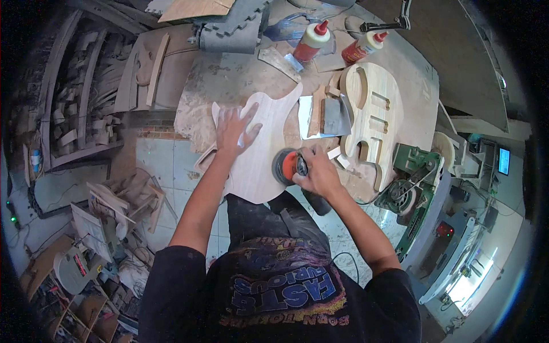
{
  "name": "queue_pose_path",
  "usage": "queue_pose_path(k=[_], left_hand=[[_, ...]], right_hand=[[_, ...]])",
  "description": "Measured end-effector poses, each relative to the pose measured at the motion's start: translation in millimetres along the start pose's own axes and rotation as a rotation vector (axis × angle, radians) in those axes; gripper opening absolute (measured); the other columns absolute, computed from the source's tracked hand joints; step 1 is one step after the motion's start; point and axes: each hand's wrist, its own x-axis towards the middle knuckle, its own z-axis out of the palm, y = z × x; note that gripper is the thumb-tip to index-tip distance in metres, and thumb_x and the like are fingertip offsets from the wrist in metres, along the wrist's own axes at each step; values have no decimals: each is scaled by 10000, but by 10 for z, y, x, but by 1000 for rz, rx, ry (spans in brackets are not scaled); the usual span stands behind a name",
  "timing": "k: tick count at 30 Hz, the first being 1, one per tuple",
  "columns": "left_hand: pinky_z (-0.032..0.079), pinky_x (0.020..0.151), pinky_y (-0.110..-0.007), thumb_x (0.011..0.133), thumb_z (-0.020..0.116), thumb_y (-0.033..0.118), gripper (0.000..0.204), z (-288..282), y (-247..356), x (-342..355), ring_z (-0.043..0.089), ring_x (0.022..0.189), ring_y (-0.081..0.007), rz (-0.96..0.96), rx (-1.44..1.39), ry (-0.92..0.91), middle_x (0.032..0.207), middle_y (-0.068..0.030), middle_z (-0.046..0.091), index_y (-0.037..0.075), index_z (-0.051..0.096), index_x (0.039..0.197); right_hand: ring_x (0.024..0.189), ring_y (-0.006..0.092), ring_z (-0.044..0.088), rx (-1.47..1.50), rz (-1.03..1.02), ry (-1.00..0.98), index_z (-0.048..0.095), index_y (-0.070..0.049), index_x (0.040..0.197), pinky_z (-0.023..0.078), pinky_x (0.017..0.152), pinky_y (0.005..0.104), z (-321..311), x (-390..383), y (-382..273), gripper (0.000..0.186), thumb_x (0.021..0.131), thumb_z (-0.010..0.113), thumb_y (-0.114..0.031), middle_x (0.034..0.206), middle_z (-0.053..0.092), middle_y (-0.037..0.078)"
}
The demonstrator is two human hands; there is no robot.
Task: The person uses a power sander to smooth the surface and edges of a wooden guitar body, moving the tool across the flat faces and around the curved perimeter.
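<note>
A pale wooden electric guitar body (266,134) lies flat at the near edge of the workbench, partly overhanging it. My left hand (235,128) presses on its upper left part, fingers spread. My right hand (316,171) is wrapped round an orange and black power sander (290,166), whose round pad rests on the body's lower right side. Beyond the right hand lies a second guitar body (360,117) with several slots cut through or into it. Between the two bodies are a grey sheet of sandpaper (336,117) and small wood pieces.
Two glue bottles (313,41) (365,47) with red caps stand at the back of the dusty workbench (211,74). A green belt-driven machine (409,183) sits close on the right. Wood offcuts fill a rack (86,91) at left. A cable (349,257) runs across the tiled floor.
</note>
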Motion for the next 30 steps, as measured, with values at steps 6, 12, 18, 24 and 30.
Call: queue_pose_path(k=[6, 12, 18, 24, 30], left_hand=[[236, 1247, -525, 967, 587, 528, 673, 9, -14, 5, 508, 1330, -358, -1, -7, -9, 1396, -189, 574, 330, 412, 1586], [219, 1256, -524, 971, 571, 542, 678, 13, 1, 5, 496, 1347, -362, -19, 15, -9, 1425, -184, 567, 350, 389, 1594], [230, 1249, -528, 971, 573, 533, 653, 7, -11, -1, 514, 1327, -361, 16, -14, 28, 1359, -198, 597, 321, 437, 1573], [231, 1246, -527, 972, 572, 531, 645, -18, -2, 6, 534, 1314, -344, 4, -37, 25, 1352, -212, 596, 306, 454, 1565], [219, 1251, -529, 972, 568, 541, 660, -13, -7, 3, 515, 1343, -348, 6, -20, -6, 1396, -214, 579, 313, 433, 1576]], right_hand=[[1006, 459, 599, 4, -18, -68, 607, -80, 1212, 516, 833, 530, 7, -142, -72, 594, 685, 808, -270, 1089, 531, 233], [999, 450, 601, 11, 0, -44, 617, -107, 1206, 517, 826, 526, 2, 63, -95, 587, 677, 807, -278, 1075, 531, 224], [1012, 452, 602, 2, 10, -136, 609, -103, 1189, 521, 830, 534, -24, -51, -155, 572, 683, 799, -291, 1077, 531, 224], [1008, 449, 603, -19, -21, -18, 606, -94, 1187, 524, 835, 535, 20, 74, -72, 579, 681, 799, -298, 1081, 533, 223], [1001, 454, 600, 8, -15, -53, 599, -93, 1191, 523, 829, 529, 22, -33, -101, 568, 697, 791, -298, 1091, 534, 223]])
